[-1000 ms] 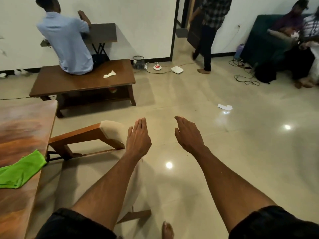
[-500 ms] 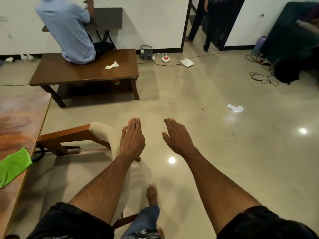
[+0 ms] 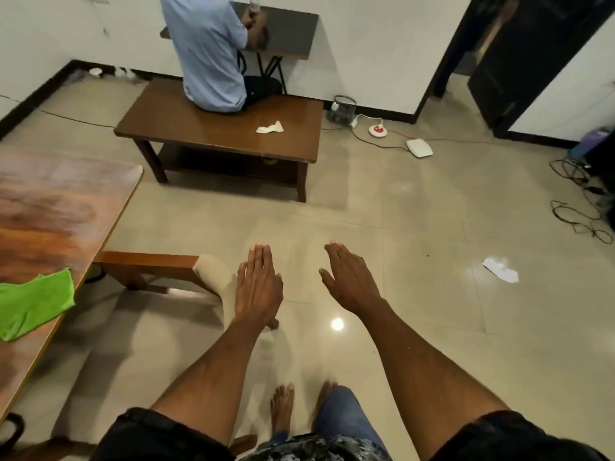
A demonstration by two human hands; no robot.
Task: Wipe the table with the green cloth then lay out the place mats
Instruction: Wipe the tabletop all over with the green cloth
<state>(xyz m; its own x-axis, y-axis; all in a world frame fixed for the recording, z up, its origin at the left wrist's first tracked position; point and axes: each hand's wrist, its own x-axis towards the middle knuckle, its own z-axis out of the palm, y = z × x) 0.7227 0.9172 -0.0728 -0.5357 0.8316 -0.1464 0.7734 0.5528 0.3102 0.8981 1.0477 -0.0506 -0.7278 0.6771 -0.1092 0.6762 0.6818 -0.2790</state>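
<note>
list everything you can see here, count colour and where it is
green cloth: one, bright green, on the near edge of the wooden dining table
wooden dining table: one, reddish brown, far left
wooden chair with cream padding: one, lying tipped beside the table
low wooden coffee table: one, dark brown, centre back, a person in a light blue shirt sits on it
crumpled white tissue: one, on the coffee table
white paper scrap: one, on the floor, right
left hand: open, empty
right hand: open, empty

Bare forearms, short black sleeves (image 3: 159, 434), blue jeans (image 3: 346, 417), bare feet (image 3: 282, 404).
</note>
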